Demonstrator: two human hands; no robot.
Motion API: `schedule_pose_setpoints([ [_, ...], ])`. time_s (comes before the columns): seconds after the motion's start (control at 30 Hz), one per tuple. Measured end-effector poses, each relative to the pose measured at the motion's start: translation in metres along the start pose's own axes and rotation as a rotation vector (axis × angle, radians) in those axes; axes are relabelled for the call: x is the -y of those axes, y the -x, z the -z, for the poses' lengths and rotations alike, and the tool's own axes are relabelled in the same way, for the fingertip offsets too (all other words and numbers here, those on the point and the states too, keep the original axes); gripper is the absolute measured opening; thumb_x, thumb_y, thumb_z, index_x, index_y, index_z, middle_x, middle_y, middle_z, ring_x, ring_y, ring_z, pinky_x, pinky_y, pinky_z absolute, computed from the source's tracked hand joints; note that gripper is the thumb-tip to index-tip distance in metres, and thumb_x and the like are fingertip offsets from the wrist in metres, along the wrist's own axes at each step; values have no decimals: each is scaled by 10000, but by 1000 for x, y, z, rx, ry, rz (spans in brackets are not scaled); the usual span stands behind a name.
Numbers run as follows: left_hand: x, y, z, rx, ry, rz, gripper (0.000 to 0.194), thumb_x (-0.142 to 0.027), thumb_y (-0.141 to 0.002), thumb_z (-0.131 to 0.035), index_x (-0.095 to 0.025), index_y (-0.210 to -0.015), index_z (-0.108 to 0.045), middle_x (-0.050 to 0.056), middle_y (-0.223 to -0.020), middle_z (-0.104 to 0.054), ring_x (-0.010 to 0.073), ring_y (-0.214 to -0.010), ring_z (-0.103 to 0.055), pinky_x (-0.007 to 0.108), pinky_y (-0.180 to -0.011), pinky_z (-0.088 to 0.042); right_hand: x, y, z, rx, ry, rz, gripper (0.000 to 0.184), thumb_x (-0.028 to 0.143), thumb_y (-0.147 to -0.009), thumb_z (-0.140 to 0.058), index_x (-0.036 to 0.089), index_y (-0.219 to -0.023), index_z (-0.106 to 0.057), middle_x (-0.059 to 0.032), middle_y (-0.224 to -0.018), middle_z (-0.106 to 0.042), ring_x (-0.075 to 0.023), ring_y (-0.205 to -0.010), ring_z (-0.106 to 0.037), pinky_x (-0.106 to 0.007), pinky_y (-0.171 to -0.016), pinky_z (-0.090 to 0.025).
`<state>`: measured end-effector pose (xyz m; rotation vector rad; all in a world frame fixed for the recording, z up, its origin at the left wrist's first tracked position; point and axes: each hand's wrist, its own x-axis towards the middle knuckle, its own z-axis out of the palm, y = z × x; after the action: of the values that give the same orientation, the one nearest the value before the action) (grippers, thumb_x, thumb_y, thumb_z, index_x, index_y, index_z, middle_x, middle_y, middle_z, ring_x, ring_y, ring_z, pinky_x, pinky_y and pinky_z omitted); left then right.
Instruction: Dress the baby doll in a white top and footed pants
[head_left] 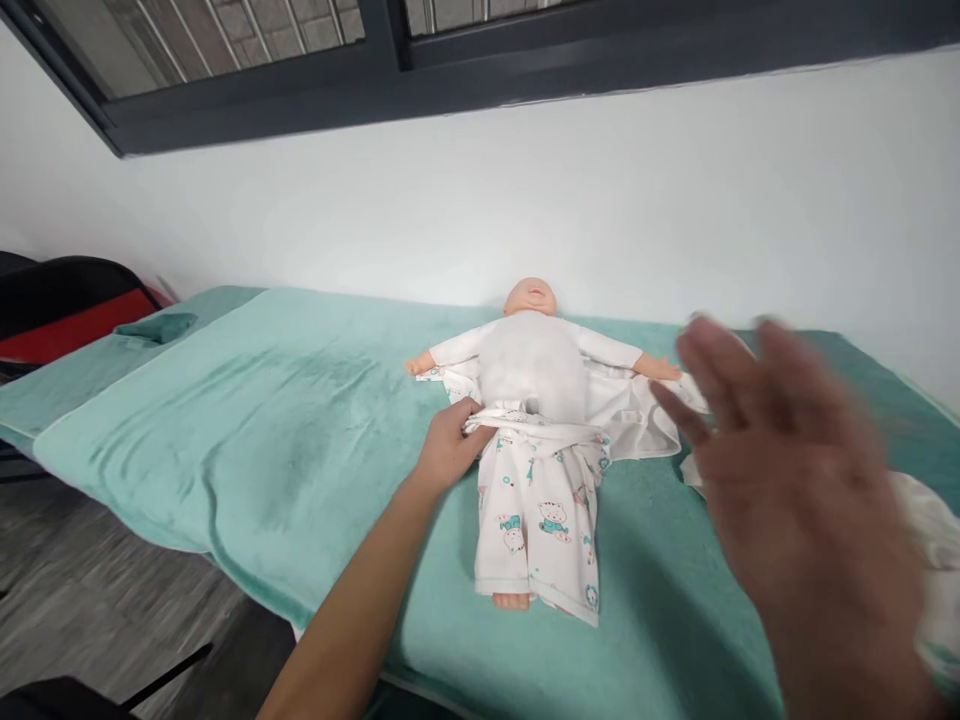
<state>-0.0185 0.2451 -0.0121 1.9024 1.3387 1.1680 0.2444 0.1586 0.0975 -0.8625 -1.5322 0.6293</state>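
A baby doll (531, 350) lies on its back, head towards the wall, arms stretched out sideways. White trousers (536, 510) with printed cartoon animals cover its legs, and some toes show below one hem. My left hand (452, 445) is closed on the waistband at the doll's hip, on the left side. Raised close to the camera, my right hand (795, 480) is blurred, its fingers apart and nothing in it. A printed white top (637, 415) lies spread under the doll's arms and back.
The doll lies on a bed with a green cover (300, 420), against a white wall (480, 210). Partly behind my right hand is more white printed cloth (926, 520). A black and red chair (75, 310) stands at the left; a dark window frame (480, 75) is above.
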Motion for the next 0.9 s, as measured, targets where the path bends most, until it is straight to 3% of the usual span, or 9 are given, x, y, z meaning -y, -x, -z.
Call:
schedule_pose_setpoints([
  [0.07, 0, 0, 1, 9, 1, 21, 237, -404, -865, -617, -191, -779, -557, -38, -701, -549, 138, -683, -490, 267, -659, -355, -28, 3, -12, 16, 7, -84, 507, 395, -973, -586, 488, -1450, -443, 37, -1567, -449, -254, -1488, -379, -528, -1187, -387],
  [0.13, 0, 1, 2, 16, 38, 50, 255, -433, -843, -654, -195, -865, -565, -26, -782, -572, 151, -745, -512, 271, -706, -381, -59, 7, -20, 90, 217, -175, 485, 412, -924, -661, 386, -1387, -518, -20, -1492, -512, -267, -1418, -451, -522, -1187, -364],
  [0.27, 3, 6, 5, 114, 208, 58, 533, -485, -757, -777, -210, -1137, -524, 37, -1086, -569, 201, -1015, -542, 292, -876, -431, -97, 15, -25, 145, 439, -241, 388, 508, -857, -687, 237, -1119, -590, -89, -1193, -602, -267, -1134, -574, -429, -980, -477],
  [0.33, 2, 10, 7, 165, 234, 31, 597, -493, -714, -825, -214, -1149, -525, 50, -1128, -536, 211, -1057, -525, 299, -899, -433, -100, 17, -25, 188, 472, -308, 338, 539, -852, -666, 227, -956, -587, -59, -1003, -617, -243, -964, -579, -386, -859, -471],
  [0.43, -3, 19, 9, 182, 190, -10, 404, -487, -744, -809, -195, -893, -573, 27, -994, -521, 188, -947, -513, 287, -838, -419, -96, 18, -24, 270, 444, -420, 357, 540, -864, -626, 220, -739, -533, -5, -756, -545, -197, -775, -512, -336, -736, -401],
  [0.57, -12, 34, 8, 111, 162, 21, 375, -436, -814, -746, -181, -675, -509, -10, -790, -490, 149, -774, -470, 274, -710, -364, -93, 24, -21, 208, 121, -534, 422, 537, -836, -662, 205, -650, -480, 27, -654, -436, -145, -665, -402, -294, -647, -327],
  [0.73, -12, 50, 8, 70, 256, 196, 328, -441, -832, -709, -179, -733, -538, -39, -691, -464, 126, -672, -417, 261, -630, -327, -98, 38, -18, 36, -268, -559, 459, 566, -797, -735, 193, -644, -517, 35, -632, -429, -123, -622, -377, -274, -608, -309],
  [0.83, -10, 57, 10, 133, 303, 219, 348, -477, -810, -745, -189, -899, -571, -29, -803, -524, 141, -755, -479, 254, -680, -380, -94, 43, -16, 80, -261, -552, 441, 600, -800, -727, 192, -710, -585, 23, -668, -489, -136, -650, -425, -277, -626, -341],
  [0.9, -10, 63, 13, 174, 318, 201, 498, -471, -752, -812, -209, -1089, -556, -6, -960, -569, 169, -872, -533, 264, -759, -427, -86, 45, -14, 171, -193, -554, 445, 623, -798, -715, 195, -746, -603, 19, -690, -518, -143, -673, -450, -276, -639, -363],
])
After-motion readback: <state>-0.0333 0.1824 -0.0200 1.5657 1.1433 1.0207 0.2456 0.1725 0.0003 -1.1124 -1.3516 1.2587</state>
